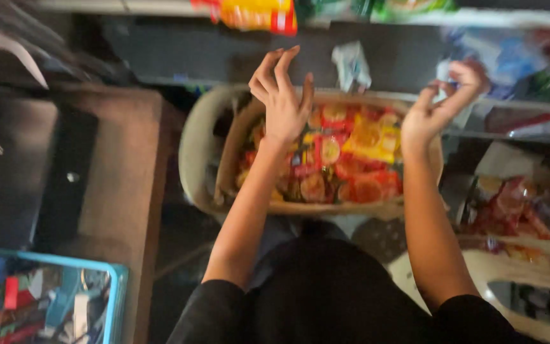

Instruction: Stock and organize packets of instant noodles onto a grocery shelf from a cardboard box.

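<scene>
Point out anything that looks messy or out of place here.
The packets lie jumbled every way in the cardboard box, itself set on a plastic chair. Both the left hand and the right hand hover empty above. The picture is blurred.

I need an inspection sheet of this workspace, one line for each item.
Surface: brown wooden counter at left; picture blurred.
Job's things: cardboard box full of red and yellow snack packets, resting on a pale plastic chair.
Clutter: blue basket of mixed goods; more packets at right.
Grips: left hand and right hand raised above the box, fingers spread, holding nothing.
Cables: nothing seen.
Surroundings: shelves with packaged goods; second pale chair.
</scene>
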